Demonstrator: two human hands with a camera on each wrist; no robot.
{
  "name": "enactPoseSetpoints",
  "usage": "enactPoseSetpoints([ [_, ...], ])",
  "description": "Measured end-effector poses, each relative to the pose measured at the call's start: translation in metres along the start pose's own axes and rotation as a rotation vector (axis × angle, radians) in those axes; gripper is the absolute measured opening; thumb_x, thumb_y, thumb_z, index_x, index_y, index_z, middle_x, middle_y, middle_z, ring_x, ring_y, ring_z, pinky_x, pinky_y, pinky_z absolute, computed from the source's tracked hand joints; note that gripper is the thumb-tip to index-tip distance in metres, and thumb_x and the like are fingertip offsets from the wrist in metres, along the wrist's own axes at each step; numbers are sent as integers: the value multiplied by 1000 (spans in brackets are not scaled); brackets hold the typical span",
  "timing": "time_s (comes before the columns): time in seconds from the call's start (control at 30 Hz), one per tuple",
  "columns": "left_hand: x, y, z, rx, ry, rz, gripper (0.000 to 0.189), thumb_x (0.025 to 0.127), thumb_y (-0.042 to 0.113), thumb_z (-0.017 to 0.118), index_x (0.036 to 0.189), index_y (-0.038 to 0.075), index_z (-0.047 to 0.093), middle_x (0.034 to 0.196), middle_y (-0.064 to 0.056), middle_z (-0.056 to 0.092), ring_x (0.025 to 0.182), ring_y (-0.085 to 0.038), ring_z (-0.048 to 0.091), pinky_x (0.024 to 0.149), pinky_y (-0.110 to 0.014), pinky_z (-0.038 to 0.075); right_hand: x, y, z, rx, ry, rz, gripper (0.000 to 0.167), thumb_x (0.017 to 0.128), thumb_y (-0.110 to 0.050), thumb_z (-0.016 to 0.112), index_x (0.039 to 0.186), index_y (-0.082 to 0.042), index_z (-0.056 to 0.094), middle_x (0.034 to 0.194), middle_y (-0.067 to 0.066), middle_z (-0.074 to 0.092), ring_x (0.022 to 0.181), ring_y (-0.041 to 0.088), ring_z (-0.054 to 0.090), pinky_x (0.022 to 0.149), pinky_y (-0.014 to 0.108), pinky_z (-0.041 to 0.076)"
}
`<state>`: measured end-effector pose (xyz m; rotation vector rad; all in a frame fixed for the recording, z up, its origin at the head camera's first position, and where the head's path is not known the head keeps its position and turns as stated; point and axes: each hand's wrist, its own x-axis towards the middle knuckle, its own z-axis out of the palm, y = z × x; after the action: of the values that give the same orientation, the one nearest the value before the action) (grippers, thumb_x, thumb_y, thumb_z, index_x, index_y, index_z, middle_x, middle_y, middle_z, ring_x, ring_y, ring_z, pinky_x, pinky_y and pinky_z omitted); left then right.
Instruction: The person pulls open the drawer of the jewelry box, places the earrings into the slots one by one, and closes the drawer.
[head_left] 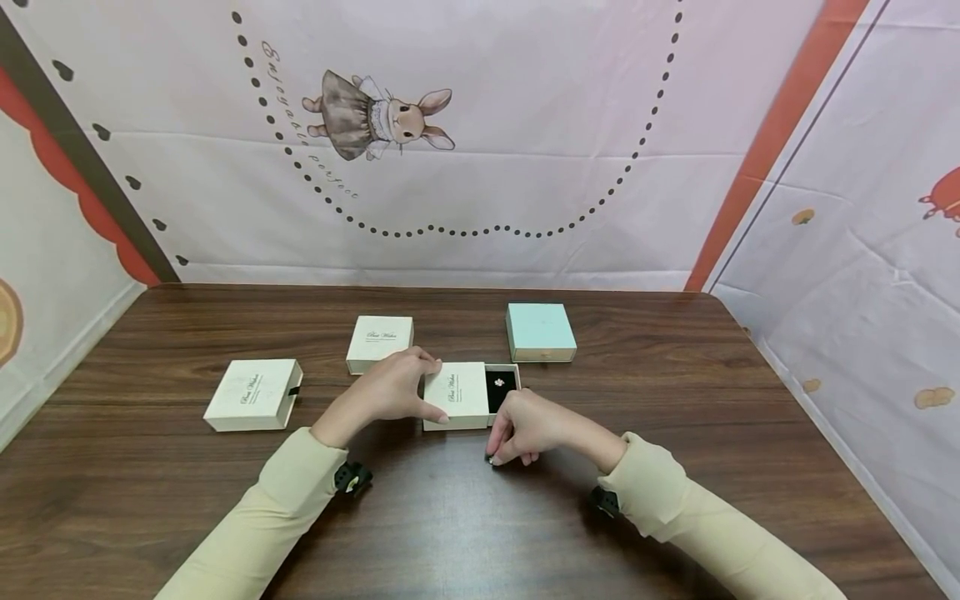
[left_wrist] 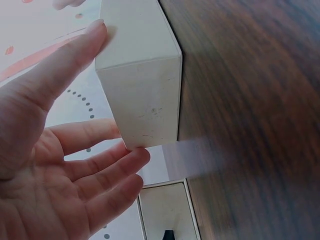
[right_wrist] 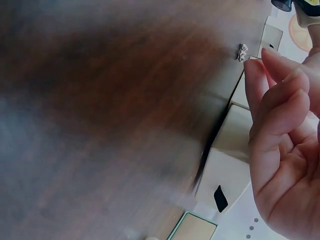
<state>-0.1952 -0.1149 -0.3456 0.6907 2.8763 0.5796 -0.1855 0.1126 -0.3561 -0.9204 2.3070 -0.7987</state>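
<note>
A cream jewelry box (head_left: 455, 390) with "Best Wishes" lettering lies mid-table, its inner drawer (head_left: 518, 373) slid partly out to the right. On the drawer's black insert (head_left: 497, 395) sits a small sparkly earring (head_left: 499, 382). My left hand (head_left: 393, 387) steadies the box's sleeve, thumb on the near side and fingers at the far side; the left wrist view shows the thumb tip against the cream sleeve (left_wrist: 140, 37). In front of the drawer, my right hand (head_left: 531, 423) pinches a second earring (right_wrist: 242, 52) by its thin post between thumb and index finger, low over the table.
Another cream box (head_left: 380, 340) stands behind my left hand, and a third cream box (head_left: 251, 394) with a black pull tab lies at the left. A mint-green box (head_left: 541, 332) is at the back right. A printed cloth (head_left: 525, 192) hangs behind the brown wooden table (head_left: 675, 358).
</note>
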Motion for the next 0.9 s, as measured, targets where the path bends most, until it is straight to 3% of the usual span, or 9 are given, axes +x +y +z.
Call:
enactPoseSetpoints([
  [0.4, 0, 0, 0, -2, 4, 8, 80, 63, 42, 81, 124, -2, 54, 125, -16, 53, 114, -30, 50, 94, -40, 40, 1, -1, 2, -37, -6, -18, 10, 76, -2, 71, 68, -8, 71, 59, -1, 65, 35, 4, 48, 37, 24, 45],
  [0.7, 0, 0, -1, -2, 13, 7, 80, 63, 42, 80, 125, -3, 53, 124, -16, 53, 113, -30, 50, 94, -41, 40, 2, -3, 2, -19, -55, -36, 2, 76, -3, 71, 76, -5, 70, 60, -1, 65, 36, 6, 49, 39, 25, 46],
  [0.9, 0, 1, -1, -6, 5, 5, 80, 64, 42, 80, 125, -2, 53, 125, -16, 52, 113, -30, 50, 94, -41, 40, 3, -4, 2, -30, -42, -45, 8, 77, -4, 70, 70, -7, 70, 61, 3, 66, 36, 6, 50, 38, 24, 46],
])
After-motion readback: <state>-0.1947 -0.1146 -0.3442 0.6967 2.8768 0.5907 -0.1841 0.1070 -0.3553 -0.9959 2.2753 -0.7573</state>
